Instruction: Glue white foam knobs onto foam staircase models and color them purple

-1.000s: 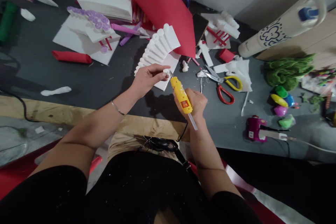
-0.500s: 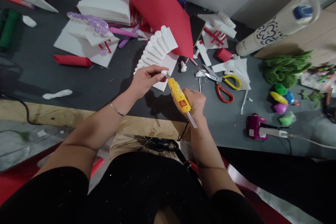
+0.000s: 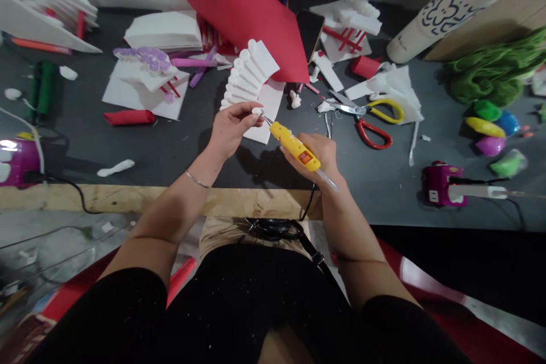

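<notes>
Between thumb and fingers, my left hand (image 3: 232,128) pinches a small white rounded piece (image 3: 257,111). My right hand (image 3: 318,153) is wrapped round a yellow hot glue gun (image 3: 294,144), whose metal nozzle points at that piece; I cannot tell if it touches. A clear glue stick (image 3: 329,180) sticks out of the gun's rear. Just beyond my left hand lies a fan-like white model (image 3: 249,74) of ridged strips with rounded ends. Under it is a white sheet (image 3: 273,103), partly covered by the model and my fingers.
Scissors (image 3: 362,111) with yellow and red handles lie right of the glue gun. A large red sheet (image 3: 251,17) leans at the back. A white bottle (image 3: 439,11), green yarn (image 3: 490,68) and a purple socket block (image 3: 443,185) stand right. A purple-topped model (image 3: 147,62) sits left.
The view has shifted, so a purple device now shows at the left edge. Both hands keep their grips; the glue gun now lies at a flatter slant, its nozzle still by the white piece.
</notes>
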`<state>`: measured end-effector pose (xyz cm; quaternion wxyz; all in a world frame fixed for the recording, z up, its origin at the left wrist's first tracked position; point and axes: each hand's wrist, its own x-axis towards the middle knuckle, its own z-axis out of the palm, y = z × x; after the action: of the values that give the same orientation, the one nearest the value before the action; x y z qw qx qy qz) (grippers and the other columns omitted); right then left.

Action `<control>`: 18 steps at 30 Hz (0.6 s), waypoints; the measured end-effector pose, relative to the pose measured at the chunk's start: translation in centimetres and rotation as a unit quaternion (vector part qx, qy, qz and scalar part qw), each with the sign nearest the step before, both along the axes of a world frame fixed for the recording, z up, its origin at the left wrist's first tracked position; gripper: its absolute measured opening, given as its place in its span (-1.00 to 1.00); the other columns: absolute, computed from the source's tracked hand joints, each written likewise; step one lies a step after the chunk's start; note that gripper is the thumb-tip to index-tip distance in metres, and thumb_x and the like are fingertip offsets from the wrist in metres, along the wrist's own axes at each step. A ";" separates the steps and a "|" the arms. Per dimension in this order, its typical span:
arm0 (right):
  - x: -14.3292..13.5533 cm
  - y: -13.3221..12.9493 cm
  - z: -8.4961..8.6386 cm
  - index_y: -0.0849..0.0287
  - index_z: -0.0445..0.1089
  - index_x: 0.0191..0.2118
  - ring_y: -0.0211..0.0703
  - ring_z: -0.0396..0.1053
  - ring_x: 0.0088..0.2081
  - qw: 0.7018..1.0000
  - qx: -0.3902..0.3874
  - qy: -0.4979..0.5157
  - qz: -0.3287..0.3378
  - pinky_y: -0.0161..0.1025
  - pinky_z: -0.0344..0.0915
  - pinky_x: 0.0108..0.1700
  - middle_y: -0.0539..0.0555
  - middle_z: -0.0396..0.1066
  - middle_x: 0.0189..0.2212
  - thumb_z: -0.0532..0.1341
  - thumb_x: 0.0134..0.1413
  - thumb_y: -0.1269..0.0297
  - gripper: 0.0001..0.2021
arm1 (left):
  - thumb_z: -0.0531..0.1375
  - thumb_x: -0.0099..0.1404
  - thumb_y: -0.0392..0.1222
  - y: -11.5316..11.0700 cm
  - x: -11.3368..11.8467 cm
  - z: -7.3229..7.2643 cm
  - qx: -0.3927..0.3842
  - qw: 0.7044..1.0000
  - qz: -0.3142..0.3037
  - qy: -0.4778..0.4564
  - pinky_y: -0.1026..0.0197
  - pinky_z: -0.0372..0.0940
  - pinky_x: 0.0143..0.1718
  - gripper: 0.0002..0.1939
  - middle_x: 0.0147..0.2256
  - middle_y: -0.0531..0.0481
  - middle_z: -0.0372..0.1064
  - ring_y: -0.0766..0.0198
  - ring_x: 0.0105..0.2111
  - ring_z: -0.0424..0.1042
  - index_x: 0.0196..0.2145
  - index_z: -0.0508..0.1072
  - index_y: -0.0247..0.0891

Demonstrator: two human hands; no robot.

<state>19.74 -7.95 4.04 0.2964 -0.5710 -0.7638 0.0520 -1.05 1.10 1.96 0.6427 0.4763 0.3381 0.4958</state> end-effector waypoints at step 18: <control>1.3 1.3 -2.6 0.14 0.33 -0.15 0.25 0.40 -0.10 0.986 -0.070 -0.078 -0.131 0.11 0.31 -0.02 0.31 0.46 -0.21 0.19 0.27 -0.24 -0.53 | 0.58 -0.15 0.23 0.8 -0.3 -1.2 0.029 0.997 0.017 0.071 0.29 0.45 -0.31 -0.43 -0.41 0.10 0.50 0.41 -0.42 0.48 -0.34 0.57 -0.21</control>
<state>21.07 -6.69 1.45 0.2000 -0.6876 -0.6977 0.0213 -1.33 1.89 0.75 0.5942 0.5231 0.3765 0.4811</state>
